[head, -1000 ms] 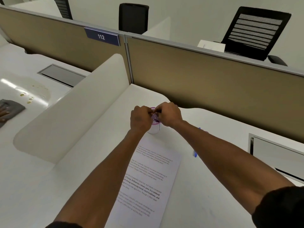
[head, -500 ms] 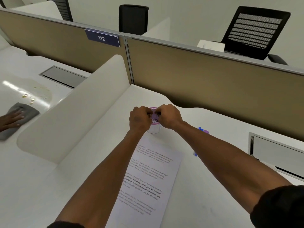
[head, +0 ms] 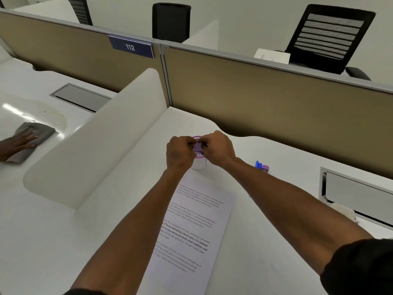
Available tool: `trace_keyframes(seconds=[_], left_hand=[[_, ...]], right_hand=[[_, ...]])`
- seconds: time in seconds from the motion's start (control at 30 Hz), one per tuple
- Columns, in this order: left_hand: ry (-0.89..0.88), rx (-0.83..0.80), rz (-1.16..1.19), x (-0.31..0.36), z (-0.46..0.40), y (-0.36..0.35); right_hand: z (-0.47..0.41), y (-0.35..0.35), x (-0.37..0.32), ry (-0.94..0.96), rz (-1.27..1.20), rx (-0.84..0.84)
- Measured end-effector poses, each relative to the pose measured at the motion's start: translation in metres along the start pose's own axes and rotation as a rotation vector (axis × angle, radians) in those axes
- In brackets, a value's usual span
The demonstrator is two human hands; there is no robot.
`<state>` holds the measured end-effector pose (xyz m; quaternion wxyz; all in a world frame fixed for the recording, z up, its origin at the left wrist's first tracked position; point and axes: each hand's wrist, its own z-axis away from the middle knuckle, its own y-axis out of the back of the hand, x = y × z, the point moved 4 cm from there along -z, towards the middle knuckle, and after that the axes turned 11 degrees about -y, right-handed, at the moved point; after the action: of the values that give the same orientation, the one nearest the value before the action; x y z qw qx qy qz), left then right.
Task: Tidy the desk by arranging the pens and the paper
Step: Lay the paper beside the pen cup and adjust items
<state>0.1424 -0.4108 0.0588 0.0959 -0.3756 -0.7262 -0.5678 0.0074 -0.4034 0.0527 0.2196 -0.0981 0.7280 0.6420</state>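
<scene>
Unmoved, both hands (head: pixel 200 150) grip purple-rimmed cup (head: pixel 199 162).

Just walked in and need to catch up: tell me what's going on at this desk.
A person is tidying a white desk. Both hands, the left hand and the right hand, meet at the rim of a small purple-rimmed pen cup, fingers curled there; what they pinch is hidden. A printed sheet of paper lies flat just in front of the cup. A blue pen lies to the right, not yet put away.
</scene>
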Motion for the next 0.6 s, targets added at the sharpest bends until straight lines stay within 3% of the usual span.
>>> trace_keyframes(seconds=[0.2,0.33,0.43,0.5,0.6], left_hand=[[0.057,0.155,0.128,0.017,0.024,0.006],[0.075,0.245,0.292,0.052,0.062,0.0],[0.037,0.211,0.432,0.084,0.107,-0.016],[0.008,0.118,0.496,0.102,0.139,-0.034],[-0.038,-0.079,0.512,0.123,0.186,-0.066]], right_hand=[[0.018,0.033,0.003,-0.074,-0.289,0.076],[0.06,0.06,0.036,-0.3,-0.705,0.068],[0.116,0.074,0.077,-0.428,-0.923,0.007],[0.16,0.079,0.107,-0.484,-0.925,-0.034],[0.223,0.075,0.152,-0.537,-0.641,-0.092]])
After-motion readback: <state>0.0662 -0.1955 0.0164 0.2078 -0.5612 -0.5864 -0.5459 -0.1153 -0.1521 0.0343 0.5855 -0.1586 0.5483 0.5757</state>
